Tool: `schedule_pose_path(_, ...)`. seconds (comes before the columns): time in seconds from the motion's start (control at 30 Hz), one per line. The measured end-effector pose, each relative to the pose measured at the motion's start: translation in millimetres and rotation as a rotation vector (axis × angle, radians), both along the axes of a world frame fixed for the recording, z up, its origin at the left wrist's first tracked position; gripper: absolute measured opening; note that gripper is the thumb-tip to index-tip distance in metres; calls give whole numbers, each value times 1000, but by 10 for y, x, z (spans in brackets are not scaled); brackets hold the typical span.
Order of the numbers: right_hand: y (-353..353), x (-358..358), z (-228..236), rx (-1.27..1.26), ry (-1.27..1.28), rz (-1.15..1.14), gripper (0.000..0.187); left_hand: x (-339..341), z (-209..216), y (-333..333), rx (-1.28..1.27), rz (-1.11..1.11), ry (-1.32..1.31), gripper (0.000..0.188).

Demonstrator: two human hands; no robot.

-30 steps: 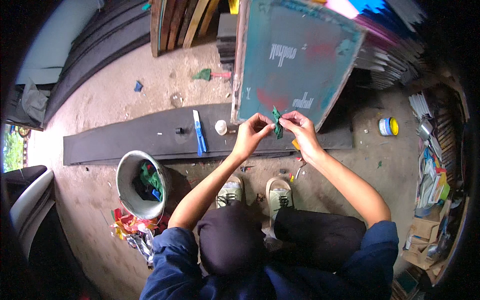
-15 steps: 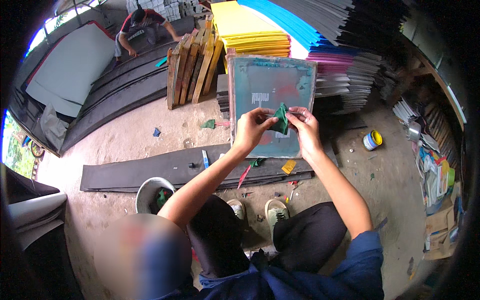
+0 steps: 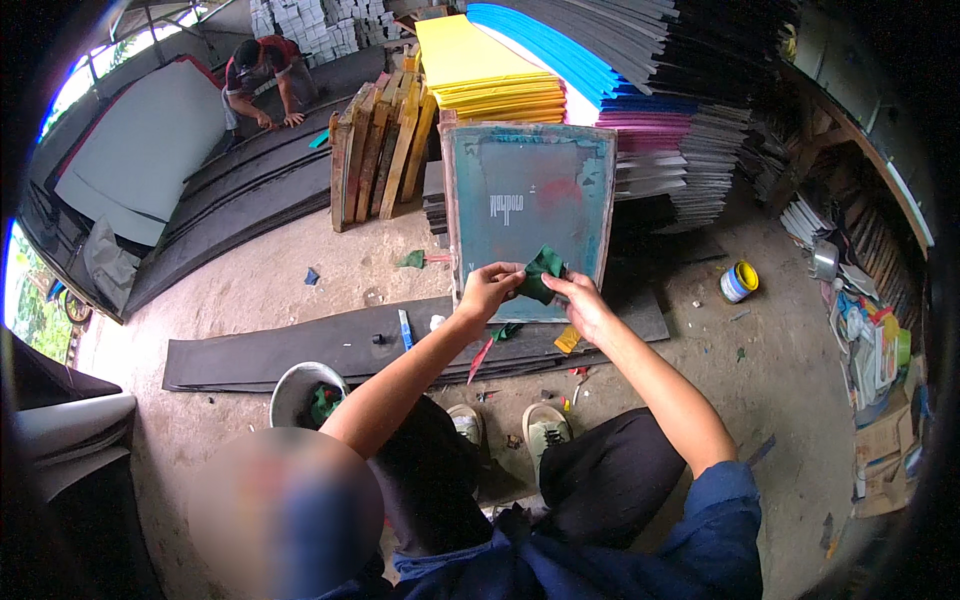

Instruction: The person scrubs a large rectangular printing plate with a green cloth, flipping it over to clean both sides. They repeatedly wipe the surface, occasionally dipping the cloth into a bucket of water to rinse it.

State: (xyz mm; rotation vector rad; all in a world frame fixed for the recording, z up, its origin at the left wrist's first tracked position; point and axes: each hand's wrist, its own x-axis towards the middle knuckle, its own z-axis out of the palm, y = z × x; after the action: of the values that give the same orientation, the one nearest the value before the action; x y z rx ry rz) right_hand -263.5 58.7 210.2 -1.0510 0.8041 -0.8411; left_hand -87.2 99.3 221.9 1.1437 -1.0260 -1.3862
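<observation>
A small piece of dark green cloth (image 3: pixel 541 272) is stretched between my two hands. My left hand (image 3: pixel 492 289) pinches its left edge between thumb and fingertips. On the opposite edge my right hand (image 3: pixel 583 304) grips it the same way. Just beyond them stands a wooden-framed printing screen (image 3: pixel 530 170), tilted back, with a teal mesh, a reddish smear and pale lettering. The cloth and fingers hide part of its lower half. Flat black sheets (image 3: pixel 260 345) lie below it, carrying a blue cutter knife (image 3: pixel 406 330), a yellow scrap (image 3: pixel 568 340) and a red strip (image 3: pixel 480 360).
A grey bucket (image 3: pixel 274 398) with green scraps inside stands left of my legs. To the right sits a yellow-and-blue tin (image 3: pixel 740 283). Wooden frames (image 3: pixel 380 150) and stacked coloured sheets (image 3: pixel 490 75) rise behind the screen. Another person (image 3: pixel 265 80) bends over black sheets at far left.
Both hands have come lower and closer to me with the green cloth, uncovering more of the screen's middle. The cloth is spread flatter. The other person's hands have come together.
</observation>
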Motion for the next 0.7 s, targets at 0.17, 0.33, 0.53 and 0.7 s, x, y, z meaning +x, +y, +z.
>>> schedule_pose_path(0.17,-207,-3,-50,84,-130,-138,16,215,-277,-151,143,24,-137,20)
schedule_pose_path(0.33,-1077,-345,-351,-95,220,-501,14,840,-747,-645,-50,293,-370,21)
schedule_pose_path(0.53,-2016,-265,-31,-528,494,-897,25,1027,-1053,-1134,-259,703,-876,44)
schedule_pose_path(0.7,-2549,-10,-76,-885,616,-1203,28,912,-1287,-1483,-452,694,-773,60)
